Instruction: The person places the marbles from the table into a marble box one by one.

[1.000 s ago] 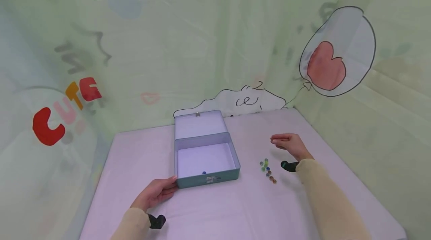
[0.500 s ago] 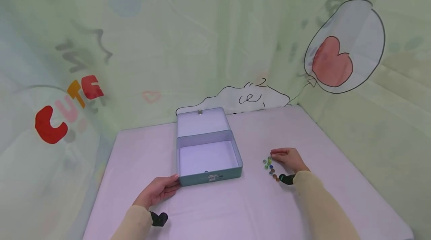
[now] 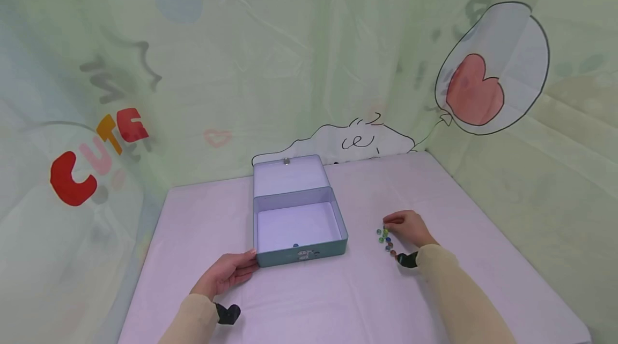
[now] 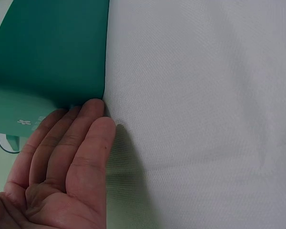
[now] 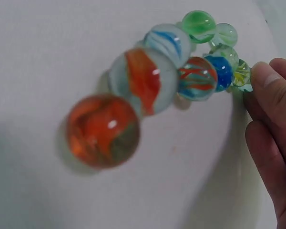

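Observation:
My left hand [image 3: 227,274] rests with extended fingers against the near left corner of a green metal box [image 3: 301,255], whose lid stands open at the back. In the left wrist view the fingertips [image 4: 93,109] touch the box's green side [image 4: 52,47]. A small blue marble [image 3: 296,246] lies inside by the front wall. Right of the box is a cluster of glass marbles [image 3: 381,239]. My right hand [image 3: 410,228] is at its far end, pinching a marble mostly hidden by thumb and finger. In the right wrist view the thumb [image 5: 271,88] meets a yellow-green marble [image 5: 241,74].
Orange-swirled marbles [image 5: 103,131] lie nearest the right wrist camera. A pale cloth [image 3: 309,301] covers the table. Printed green curtains [image 3: 270,65] hang behind and at both sides. A dark wrist strap piece [image 3: 407,260] sits close to the nearest marbles.
My right hand has come down and toward me from above the table to the far end of the marble cluster, fingers closing there. The left hand stays at the box corner.

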`<state>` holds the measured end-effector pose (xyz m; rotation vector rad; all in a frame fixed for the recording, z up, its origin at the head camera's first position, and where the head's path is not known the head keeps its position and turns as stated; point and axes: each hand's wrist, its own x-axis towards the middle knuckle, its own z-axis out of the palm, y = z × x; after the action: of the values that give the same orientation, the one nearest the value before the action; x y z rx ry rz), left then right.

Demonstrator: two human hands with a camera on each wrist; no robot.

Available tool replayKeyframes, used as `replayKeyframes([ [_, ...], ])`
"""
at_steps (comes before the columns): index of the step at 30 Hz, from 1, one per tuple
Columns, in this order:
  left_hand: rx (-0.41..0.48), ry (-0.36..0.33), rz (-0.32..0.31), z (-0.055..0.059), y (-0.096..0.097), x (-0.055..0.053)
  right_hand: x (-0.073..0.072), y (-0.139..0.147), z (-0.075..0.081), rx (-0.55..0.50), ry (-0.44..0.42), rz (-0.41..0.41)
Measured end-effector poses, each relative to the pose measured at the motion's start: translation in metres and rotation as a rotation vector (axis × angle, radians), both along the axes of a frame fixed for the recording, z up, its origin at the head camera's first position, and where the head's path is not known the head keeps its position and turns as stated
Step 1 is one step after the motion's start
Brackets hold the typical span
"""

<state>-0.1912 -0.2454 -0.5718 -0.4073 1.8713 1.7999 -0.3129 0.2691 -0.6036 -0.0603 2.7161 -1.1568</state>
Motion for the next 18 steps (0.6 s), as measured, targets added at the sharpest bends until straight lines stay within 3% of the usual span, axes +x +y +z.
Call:
replayKeyframes([
  [4, 0.010, 0.004, -0.002, 0.001, -0.002, 0.001, 0.002, -0.006, 0.006, 0.037, 0.011, 0.014],
  [8, 0.025, 0.011, -0.015, 0.001, -0.003, 0.001, 0.006, -0.008, 0.009, -0.002, 0.011, 0.009],
  [14, 0.031, 0.014, -0.021, 0.002, -0.003, 0.000, 0.013, -0.004, 0.013, -0.150, -0.031, -0.076],
  [18, 0.016, 0.005, -0.007, 0.001, -0.001, 0.000, 0.015, 0.000, 0.022, -0.363, -0.041, -0.121],
])
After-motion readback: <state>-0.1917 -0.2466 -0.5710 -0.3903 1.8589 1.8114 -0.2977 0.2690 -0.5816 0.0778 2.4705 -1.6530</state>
